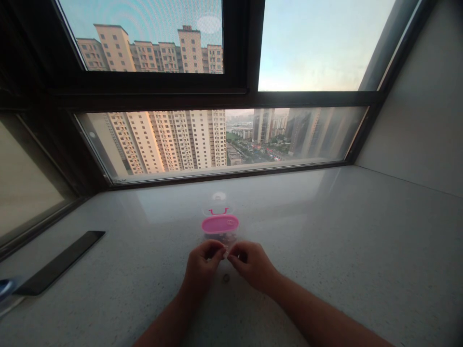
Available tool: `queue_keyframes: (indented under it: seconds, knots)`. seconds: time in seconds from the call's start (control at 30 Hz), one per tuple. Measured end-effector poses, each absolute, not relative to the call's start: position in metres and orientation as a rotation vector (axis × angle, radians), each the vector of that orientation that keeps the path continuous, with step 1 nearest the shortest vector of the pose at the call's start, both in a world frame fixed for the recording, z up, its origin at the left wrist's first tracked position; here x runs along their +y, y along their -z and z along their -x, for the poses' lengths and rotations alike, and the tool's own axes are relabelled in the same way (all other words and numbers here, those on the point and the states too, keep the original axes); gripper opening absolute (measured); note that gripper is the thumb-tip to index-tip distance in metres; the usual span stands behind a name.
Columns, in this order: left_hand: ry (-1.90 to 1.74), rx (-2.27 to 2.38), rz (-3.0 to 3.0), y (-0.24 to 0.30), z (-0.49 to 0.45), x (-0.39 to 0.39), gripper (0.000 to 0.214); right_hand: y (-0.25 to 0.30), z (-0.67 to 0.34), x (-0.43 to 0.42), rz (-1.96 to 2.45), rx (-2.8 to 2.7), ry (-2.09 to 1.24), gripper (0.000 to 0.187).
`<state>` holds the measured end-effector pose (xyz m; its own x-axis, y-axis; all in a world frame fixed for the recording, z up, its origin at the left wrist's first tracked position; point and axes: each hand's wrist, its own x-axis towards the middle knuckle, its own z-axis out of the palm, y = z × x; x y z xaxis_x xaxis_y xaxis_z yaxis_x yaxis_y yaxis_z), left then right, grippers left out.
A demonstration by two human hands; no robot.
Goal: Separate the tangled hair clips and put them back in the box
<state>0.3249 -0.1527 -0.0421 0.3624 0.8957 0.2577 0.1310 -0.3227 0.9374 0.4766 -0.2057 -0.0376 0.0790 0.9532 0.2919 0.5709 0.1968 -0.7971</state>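
Observation:
Both hands meet just in front of a clear plastic box with a pink lid [220, 224] and a pink handle [219, 212]. My left hand [203, 260] is closed in a pinch, thumb against fingertips. My right hand [251, 262] pinches too, its fingertips almost meeting those of the left. Something tiny and pale shows at the fingertips, too small to name. Below the hands lies a small dark round piece [226, 278] on the pale speckled surface. Small dark bits can be made out behind the fingers, by the front of the box, partly hidden.
The speckled sill [343, 250] runs up to a dark-framed window [231, 101] overlooking tall buildings. A long dark flat object [61, 262] lies at the left, with a blue item [6, 287] beside it at the picture's edge. On the right stands a wall [419, 115].

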Motion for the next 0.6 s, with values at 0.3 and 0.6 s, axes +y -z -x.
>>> queue_keyframes:
  seconds: [0.3,0.6]
  knots:
    - [-1.107,0.964,-1.671,0.0426,-0.3237,-0.1509,0.015,0.0389,-0.4792,-0.2042,1.47,-1.513,-0.517,0.016]
    - [-1.075,1.006,-1.787,0.0421,-0.3236,-0.1501,0.015,0.037,-0.478,-0.2053,1.48,-1.509,-0.52,0.016]
